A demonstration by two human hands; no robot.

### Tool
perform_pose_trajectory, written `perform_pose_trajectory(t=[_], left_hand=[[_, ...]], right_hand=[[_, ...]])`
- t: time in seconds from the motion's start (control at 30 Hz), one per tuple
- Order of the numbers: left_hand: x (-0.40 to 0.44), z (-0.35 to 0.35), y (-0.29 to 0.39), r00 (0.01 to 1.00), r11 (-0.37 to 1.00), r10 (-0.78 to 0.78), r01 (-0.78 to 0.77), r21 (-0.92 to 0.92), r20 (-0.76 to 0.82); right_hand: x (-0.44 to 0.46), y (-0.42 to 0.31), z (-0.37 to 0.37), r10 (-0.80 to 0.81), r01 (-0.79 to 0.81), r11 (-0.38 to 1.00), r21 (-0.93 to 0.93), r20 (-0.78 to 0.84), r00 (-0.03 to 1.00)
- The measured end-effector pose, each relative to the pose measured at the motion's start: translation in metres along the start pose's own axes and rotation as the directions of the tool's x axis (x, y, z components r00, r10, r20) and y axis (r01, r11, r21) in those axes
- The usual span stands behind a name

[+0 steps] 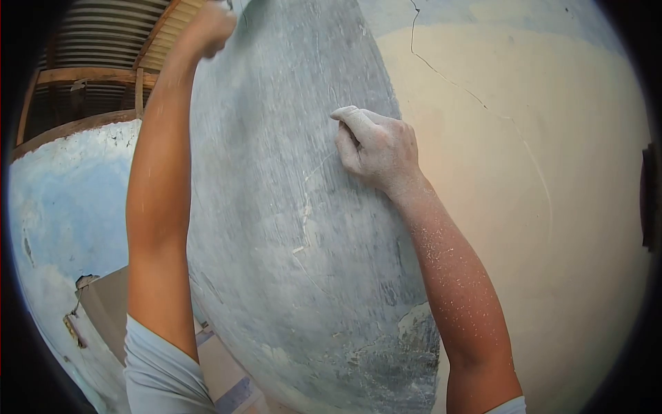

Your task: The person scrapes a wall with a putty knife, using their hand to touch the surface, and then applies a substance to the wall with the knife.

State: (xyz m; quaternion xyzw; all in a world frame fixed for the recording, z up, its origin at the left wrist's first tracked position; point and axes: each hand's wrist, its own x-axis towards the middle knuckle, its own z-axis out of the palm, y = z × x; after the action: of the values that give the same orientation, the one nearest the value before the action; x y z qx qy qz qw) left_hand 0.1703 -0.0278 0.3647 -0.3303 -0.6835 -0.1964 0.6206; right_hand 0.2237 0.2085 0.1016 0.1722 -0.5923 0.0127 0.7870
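A rough grey wall section (276, 159) fills the middle, with a thin jagged crack (305, 210) showing whitish patches. My left hand (214, 29) is raised at the top edge by the grey section's upper left, closed and slightly blurred; a small part of something shows beside its fingers, too cut off to name. Over the right part of the grey section is my right hand (378, 146), its fingers curled and coated in pale dust. Whatever it holds, if anything, is hidden. White specks cover the right forearm.
To the right stands a cream wall (483, 207) with a long thin crack running down from the top. A blue and white wall (76, 200) is at the left, below a corrugated roof (103, 34) with a wooden beam (89, 76). A dark object (648, 196) sits at the far right edge.
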Motion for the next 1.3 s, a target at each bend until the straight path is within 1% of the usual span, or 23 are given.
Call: perform_pose_trajectory(t=[0.03,0.1,0.13,0.2,0.3,0.33,0.43,0.5,0.57,0.63,0.7,0.73,0.77,0.83,0.87,0.93,1.0,1.07,1.1,1.13,1.2,1.23,1.3], left_hand=[[0.022,-0.001,0.004,1.0,1.0,-0.001,0.001,-0.001,0.0],[0.05,-0.008,0.021,0.957,0.956,-0.291,0.291,0.017,0.013],[0.057,0.001,0.011,0.958,0.958,-0.286,0.286,0.017,0.018],[0.058,0.02,-0.012,0.994,0.991,-0.107,0.105,-0.086,-0.014],[-0.015,0.012,-0.004,0.999,0.998,-0.031,0.032,-0.046,0.022],[-0.034,0.008,0.002,0.999,0.995,-0.027,0.025,-0.092,-0.029],[-0.017,0.008,0.0,0.996,0.996,-0.053,0.048,-0.069,-0.075],[0.025,0.005,-0.004,0.999,0.998,-0.047,0.046,-0.046,-0.027],[0.058,0.004,-0.003,0.972,0.973,-0.229,0.23,0.019,-0.048],[0.055,0.003,-0.002,0.974,0.974,-0.227,0.227,-0.02,0.004],[0.026,0.013,-0.006,0.998,0.995,-0.058,0.056,-0.083,-0.022],[0.002,0.009,-0.002,0.997,0.997,-0.069,0.07,0.014,-0.033],[-0.024,0.005,0.001,0.997,0.997,-0.074,0.075,0.013,-0.037],[-0.051,0.001,0.011,0.996,0.999,0.031,-0.028,0.035,-0.088],[-0.041,0.007,0.005,0.991,0.997,-0.043,0.051,0.059,-0.127],[0.01,0.01,-0.022,0.998,0.997,-0.062,0.063,0.05,-0.032],[0.033,-0.001,-0.009,0.998,0.999,-0.054,0.054,0.001,-0.029],[0.048,-0.009,0.011,0.972,0.972,-0.234,0.233,0.037,0.005],[0.073,0.002,-0.021,0.982,0.982,-0.187,0.187,0.008,0.026],[0.057,0.009,-0.019,0.981,0.981,-0.192,0.192,0.004,0.029],[0.013,0.017,-0.018,0.997,0.996,-0.029,0.022,-0.084,-0.077],[0.001,0.016,-0.022,0.995,0.996,-0.084,0.083,-0.029,-0.045],[-0.041,-0.002,0.009,0.996,0.991,-0.083,0.081,-0.109,-0.014]], right_hand=[[0.0,0.0,0.001,-0.002,0.002,1.0,0.002,-0.001,1.0],[0.001,0.001,0.002,-0.001,0.001,1.0,-0.009,-0.003,1.0],[0.0,0.001,0.001,0.002,-0.002,1.0,-0.016,-0.006,1.0],[0.0,0.0,0.0,0.011,-0.011,1.0,-0.019,-0.007,1.0],[0.001,0.0,0.001,0.013,-0.013,1.0,0.003,-0.017,1.0],[0.001,0.0,0.001,0.019,-0.018,1.0,0.014,-0.029,0.999],[0.0,-0.001,-0.001,0.004,-0.004,1.0,-0.002,0.003,1.0],[0.001,-0.001,0.0,0.013,-0.013,1.0,-0.011,0.01,1.0],[0.001,-0.001,0.0,0.022,-0.021,1.0,-0.019,0.02,1.0],[0.001,-0.001,-0.001,0.033,-0.033,0.999,-0.009,0.016,0.999],[0.0,-0.001,-0.001,0.035,-0.035,0.999,-0.006,0.016,0.999],[0.001,-0.001,-0.001,0.033,-0.033,0.999,-0.001,0.013,0.999],[0.0,-0.002,-0.001,0.027,-0.027,1.0,0.001,0.015,1.0],[0.001,0.0,-0.001,0.005,-0.005,1.0,0.001,0.003,1.0],[0.001,0.001,-0.002,0.008,-0.008,1.0,-0.001,0.008,1.0],[0.002,-0.001,-0.003,0.015,-0.014,1.0,-0.023,0.045,0.999],[0.001,0.0,0.001,0.012,-0.012,1.0,-0.01,0.029,1.0],[0.0,0.0,0.001,0.011,-0.011,1.0,-0.006,0.008,1.0],[0.001,0.0,0.001,0.021,-0.021,1.0,-0.008,0.014,1.0],[0.001,-0.001,0.0,0.029,-0.029,1.0,-0.008,0.021,0.999],[0.001,-0.001,-0.002,0.03,-0.03,1.0,0.001,0.031,0.999],[0.001,-0.001,-0.002,0.033,-0.033,0.999,0.01,0.03,0.999],[0.001,0.001,0.0,0.017,-0.017,1.0,0.015,0.017,1.0]])
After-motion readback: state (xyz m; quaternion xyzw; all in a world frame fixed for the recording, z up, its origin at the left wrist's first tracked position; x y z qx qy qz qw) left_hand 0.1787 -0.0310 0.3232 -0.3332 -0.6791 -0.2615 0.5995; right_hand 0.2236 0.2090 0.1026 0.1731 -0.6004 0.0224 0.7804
